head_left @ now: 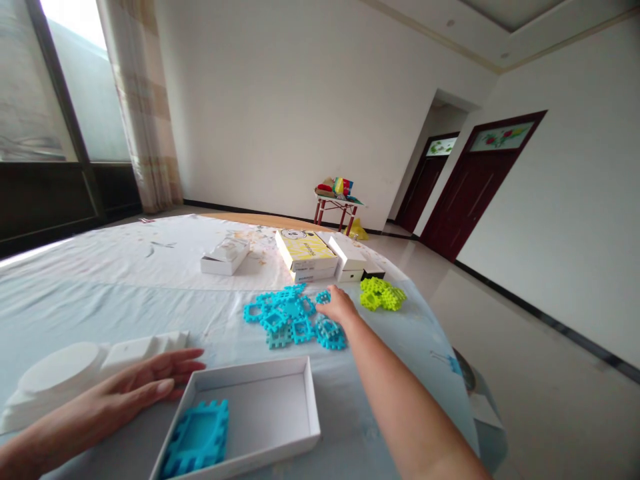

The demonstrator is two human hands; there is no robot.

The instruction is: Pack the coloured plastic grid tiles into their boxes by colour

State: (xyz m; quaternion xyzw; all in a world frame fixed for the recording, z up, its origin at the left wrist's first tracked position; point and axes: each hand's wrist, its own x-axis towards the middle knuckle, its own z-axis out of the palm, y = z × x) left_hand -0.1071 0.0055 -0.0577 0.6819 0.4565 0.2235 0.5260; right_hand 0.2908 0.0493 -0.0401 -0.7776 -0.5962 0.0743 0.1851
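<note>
Beside the left wall of a white open box (315,407), my left hand (155,377) is open, fingers stretched out. Inside the box, at its left end, lie blue interlocking toy tiles (200,437) with toothed edges. My right hand (339,305) reaches across the table and pinches a small blue interlocking tile (323,297) between thumb and fingers, which partly hide it. Just left of that hand spreads a loose pile of blue tiles (280,312), some with square openings. More blue tiles (330,333) lie just below the hand.
Yellow-green tiles (383,295) lie to the right. Behind the pile stand a yellow-and-white box (307,253) and a white box (347,257). A small white box (225,259) sits farther left. White molded pieces (65,367) lie by my left arm. The tablecloth (125,300) covers a round table.
</note>
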